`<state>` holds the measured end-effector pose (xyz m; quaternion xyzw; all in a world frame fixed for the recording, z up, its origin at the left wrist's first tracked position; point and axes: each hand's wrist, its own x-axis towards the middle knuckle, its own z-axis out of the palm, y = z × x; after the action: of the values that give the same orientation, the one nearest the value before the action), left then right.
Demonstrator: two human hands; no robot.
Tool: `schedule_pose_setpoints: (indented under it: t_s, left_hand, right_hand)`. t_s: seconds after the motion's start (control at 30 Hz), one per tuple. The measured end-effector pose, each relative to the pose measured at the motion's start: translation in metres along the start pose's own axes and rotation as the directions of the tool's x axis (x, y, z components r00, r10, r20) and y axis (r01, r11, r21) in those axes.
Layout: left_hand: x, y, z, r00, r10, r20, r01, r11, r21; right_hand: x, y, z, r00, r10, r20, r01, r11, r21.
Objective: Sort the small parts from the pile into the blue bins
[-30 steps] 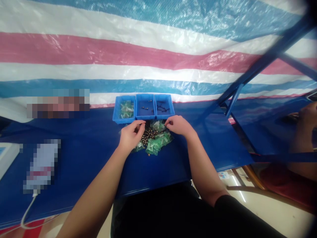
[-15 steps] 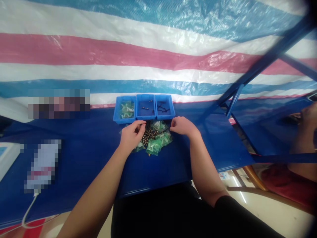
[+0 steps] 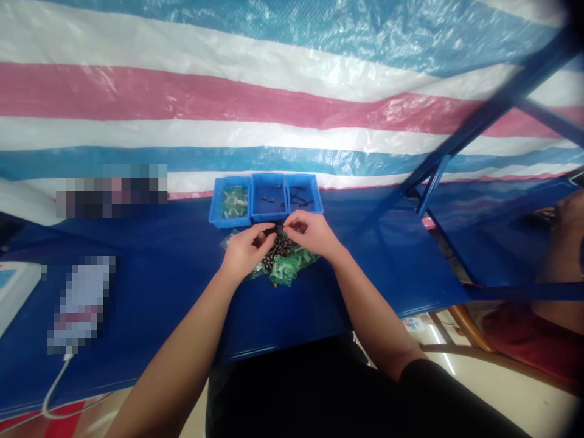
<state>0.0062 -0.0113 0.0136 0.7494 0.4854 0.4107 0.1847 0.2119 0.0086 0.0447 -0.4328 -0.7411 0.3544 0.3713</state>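
Note:
My left hand (image 3: 244,249) and my right hand (image 3: 311,232) meet over a heap of small green plastic bags and dark metal parts (image 3: 281,260) on the blue table (image 3: 150,286). Both hands have their fingers pinched together, the fingertips almost touching at a tiny dark part (image 3: 277,229) between them. Just behind the heap stand three small blue bins in a row: the left bin (image 3: 229,202) holds green bags, the middle bin (image 3: 268,196) a few small parts, the right bin (image 3: 303,194) dark pieces.
A striped tarpaulin (image 3: 274,97) hangs behind the table. A blue metal frame (image 3: 460,134) slants at the right, with another person (image 3: 563,255) past it. A white device (image 3: 16,286) and a cable (image 3: 55,389) lie at the left. The table's front edge runs near my body.
My right hand has moved left from the right side of the heap to meet my left hand over its middle. My left hand has hardly shifted.

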Motion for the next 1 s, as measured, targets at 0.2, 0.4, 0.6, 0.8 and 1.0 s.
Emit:
schedule_pose_setpoints:
  t_s: [0.2,0.4,0.6,0.8,1.0]
  left_hand:
    - [0.001,0.000,-0.001,1.000,0.021,0.015,-0.021,0.999,0.044]
    - [0.001,-0.001,0.001,0.999,0.015,-0.029,-0.014,0.999,0.040]
    - [0.000,-0.002,0.002,0.998,-0.016,-0.061,0.019,0.998,0.059]
    - [0.001,-0.002,0.000,0.999,-0.019,-0.046,0.022,0.997,0.078]
    - [0.000,-0.001,-0.002,0.998,-0.058,-0.021,0.060,0.995,0.079]
  right_hand:
    - [-0.001,0.001,0.007,0.998,-0.042,0.040,0.041,0.999,0.008]
    - [-0.001,0.001,0.010,0.998,-0.055,-0.011,0.054,0.998,-0.013]
    - [-0.001,0.002,0.012,1.000,-0.011,-0.004,0.011,1.000,-0.015]
    - [0.000,0.006,0.015,0.998,-0.027,-0.049,0.027,1.000,-0.001]
    - [0.000,0.007,0.020,0.998,-0.040,-0.058,0.044,0.997,0.059]
